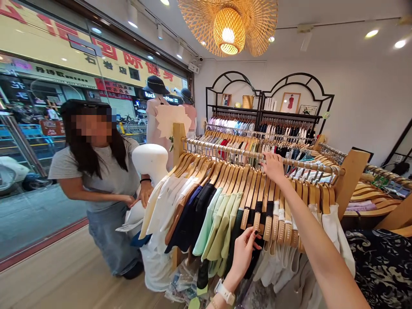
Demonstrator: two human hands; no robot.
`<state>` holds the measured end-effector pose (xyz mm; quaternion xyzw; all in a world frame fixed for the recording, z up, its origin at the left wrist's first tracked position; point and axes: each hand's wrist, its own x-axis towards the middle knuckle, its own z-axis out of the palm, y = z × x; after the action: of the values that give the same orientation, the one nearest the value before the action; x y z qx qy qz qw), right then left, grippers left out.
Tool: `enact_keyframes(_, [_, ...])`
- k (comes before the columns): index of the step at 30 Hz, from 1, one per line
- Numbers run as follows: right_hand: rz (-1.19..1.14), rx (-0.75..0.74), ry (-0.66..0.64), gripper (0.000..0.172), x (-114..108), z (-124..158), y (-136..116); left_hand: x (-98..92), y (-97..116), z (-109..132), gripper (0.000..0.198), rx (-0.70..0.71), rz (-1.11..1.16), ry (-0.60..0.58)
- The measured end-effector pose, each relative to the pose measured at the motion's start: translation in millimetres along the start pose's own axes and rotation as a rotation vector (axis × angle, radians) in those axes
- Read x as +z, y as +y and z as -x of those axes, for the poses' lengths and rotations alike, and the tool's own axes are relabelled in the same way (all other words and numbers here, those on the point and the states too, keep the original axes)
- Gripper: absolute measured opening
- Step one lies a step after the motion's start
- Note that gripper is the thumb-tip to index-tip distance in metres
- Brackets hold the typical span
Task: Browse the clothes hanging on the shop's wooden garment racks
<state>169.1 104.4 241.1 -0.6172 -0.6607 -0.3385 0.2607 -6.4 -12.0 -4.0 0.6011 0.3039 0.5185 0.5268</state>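
My left hand, with a white watch at its wrist, pinches the lower end of a wooden hanger that carries a black garment. Higher up, my right hand is closed at the hanger hooks on the metal rail; the exact hook between its fingers is partly hidden. Mint and green tops hang left of my left hand. Beneath my right forearm are several hangers with white strappy tops.
A person in a grey shirt bends at the left, hands on a white mannequin. Wooden posts carry the rail. More clothes racks stand behind. Plastic-wrapped packages lie under the rack, and a woven lamp hangs above.
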Motion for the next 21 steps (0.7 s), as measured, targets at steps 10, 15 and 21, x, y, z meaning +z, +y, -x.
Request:
enact_keyframes(10, [0.011, -0.011, 0.016, 0.044, 4.4, -1.0, 1.3, 0.7, 1.4, -1.1, 0.051, 0.003, 0.022, -0.022])
enact_keyframes(15, [0.014, -0.023, 0.019, 0.043, 4.1, 0.1, 2.9, -2.4, 0.4, 9.8, 0.052, -0.074, 0.099, -0.038])
enact_keyframes(21, [0.026, -0.034, 0.049, 0.043, 3.8, 1.6, 2.1, 0.6, -39.2, 47.7, 0.046, -0.210, 0.044, -0.048])
